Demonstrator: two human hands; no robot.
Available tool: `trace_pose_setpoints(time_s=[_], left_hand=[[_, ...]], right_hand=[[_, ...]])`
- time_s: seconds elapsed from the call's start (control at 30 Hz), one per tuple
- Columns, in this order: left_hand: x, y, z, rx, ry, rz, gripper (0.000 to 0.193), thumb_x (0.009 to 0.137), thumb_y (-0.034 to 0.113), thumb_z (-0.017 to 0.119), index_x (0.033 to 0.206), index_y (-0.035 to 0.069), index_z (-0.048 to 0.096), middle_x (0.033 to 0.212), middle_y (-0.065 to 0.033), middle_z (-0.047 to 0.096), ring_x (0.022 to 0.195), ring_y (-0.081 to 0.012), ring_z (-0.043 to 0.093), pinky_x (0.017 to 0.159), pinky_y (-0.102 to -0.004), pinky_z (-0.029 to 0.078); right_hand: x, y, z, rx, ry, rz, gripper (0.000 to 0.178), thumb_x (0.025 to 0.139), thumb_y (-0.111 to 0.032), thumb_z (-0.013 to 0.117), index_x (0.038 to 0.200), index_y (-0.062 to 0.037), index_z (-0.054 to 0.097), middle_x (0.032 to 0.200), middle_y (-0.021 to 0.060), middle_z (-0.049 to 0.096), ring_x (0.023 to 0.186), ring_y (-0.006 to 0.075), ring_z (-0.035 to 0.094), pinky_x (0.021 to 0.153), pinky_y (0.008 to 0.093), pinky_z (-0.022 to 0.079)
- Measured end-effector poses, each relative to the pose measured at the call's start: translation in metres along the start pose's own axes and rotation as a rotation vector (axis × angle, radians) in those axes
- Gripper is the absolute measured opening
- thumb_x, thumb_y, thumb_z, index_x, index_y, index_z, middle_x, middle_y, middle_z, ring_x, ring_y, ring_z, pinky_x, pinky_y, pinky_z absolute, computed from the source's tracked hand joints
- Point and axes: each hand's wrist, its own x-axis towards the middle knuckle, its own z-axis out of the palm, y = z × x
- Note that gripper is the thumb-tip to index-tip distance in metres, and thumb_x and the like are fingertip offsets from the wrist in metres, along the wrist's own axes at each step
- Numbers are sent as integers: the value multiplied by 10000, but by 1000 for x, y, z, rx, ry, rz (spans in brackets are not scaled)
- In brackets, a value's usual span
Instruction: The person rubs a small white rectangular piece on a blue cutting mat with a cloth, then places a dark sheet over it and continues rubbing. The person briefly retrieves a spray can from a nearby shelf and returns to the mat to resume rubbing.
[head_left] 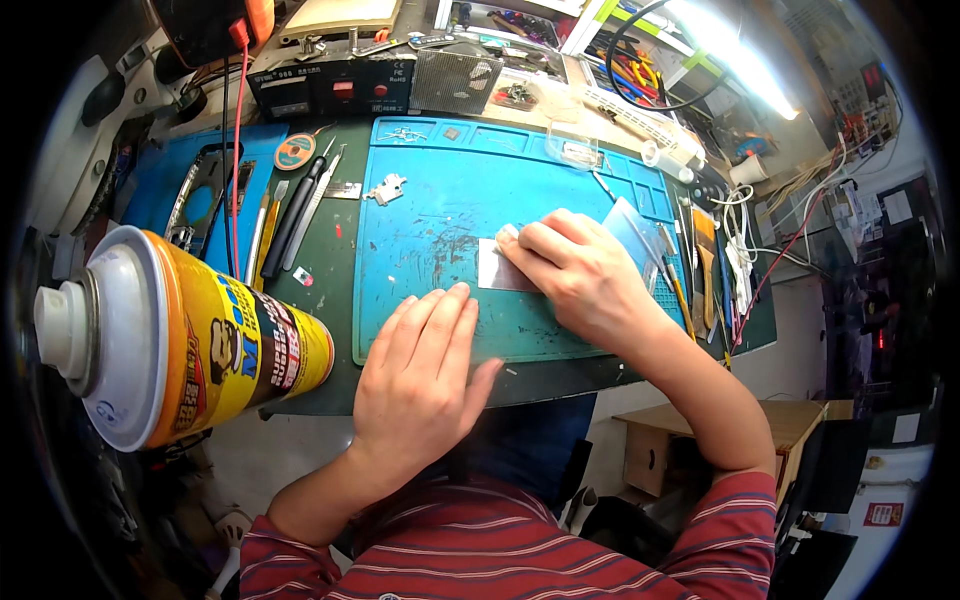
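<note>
A small flat rectangular plate (492,268), shiny and pale grey, lies near the middle of the blue work mat (420,225). Over its right part is my right hand (580,268), fingers bent and pinched together on a small white wad (507,233), perhaps tissue or cotton. The wad is at the plate's upper edge, and the hand hides the plate's right end. My left hand (420,375) lies flat at the mat's front edge, fingers stretched out, thumb apart, holding nothing. It is to the left of the plate and below it, not touching it.
A large yellow spray can (250,340) stands close at left. Behind it lie tweezers (312,210), a solder spool (295,151) and a blue tray (145,200). A brush (703,255) and several slim tools line the mat's right side. A black power supply (335,87) stands at the back.
</note>
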Motion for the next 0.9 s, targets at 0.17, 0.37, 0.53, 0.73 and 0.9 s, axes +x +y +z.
trace_pose_setpoints(time_s=[0.17, 0.37, 0.53, 0.73, 0.9], left_hand=[[-2, 1, -1, -4, -7, -12, 584, 923, 266, 842, 1409, -28, 709, 1493, -150, 683, 1358, -343, 644, 1195, -495, 496], [-1, -1, -1, 0, -2, 2, 575, 935, 281, 831, 1397, -39, 710, 1484, -158, 681, 1354, -339, 642, 1197, -492, 498], [0, 0, 0, 25, 2, 16, 568, 952, 310, 810, 1373, -60, 714, 1466, -176, 680, 1337, -330, 640, 1200, -487, 501], [1, -1, -1, 20, -4, 25, 567, 950, 310, 811, 1370, -60, 716, 1464, -177, 681, 1330, -330, 644, 1195, -487, 505], [0, -2, -1, 18, 0, 26, 566, 949, 309, 812, 1369, -59, 717, 1462, -176, 683, 1330, -328, 645, 1192, -486, 508]], right_hand=[[-17, 4, -4, -3, -42, 26, 466, 870, -87, 702, 1323, 6, 756, 1102, 62, 671, 1035, 238, 668, 929, 378, 583], [-14, 4, -3, -33, -49, 19, 371, 906, -130, 695, 1250, 0, 744, 1104, 56, 654, 1057, 221, 652, 977, 356, 565], [5, -3, 3, -1, 0, -8, 382, 906, -132, 697, 1263, -8, 747, 1097, 49, 648, 1055, 218, 651, 977, 355, 562], [-2, 1, 7, 29, 11, -21, 405, 912, -136, 697, 1294, -6, 737, 1078, 46, 634, 1041, 213, 645, 935, 360, 561], [8, -4, 8, 29, 13, -23, 419, 911, -139, 697, 1306, -6, 737, 1063, 46, 621, 1027, 213, 645, 926, 356, 562]])
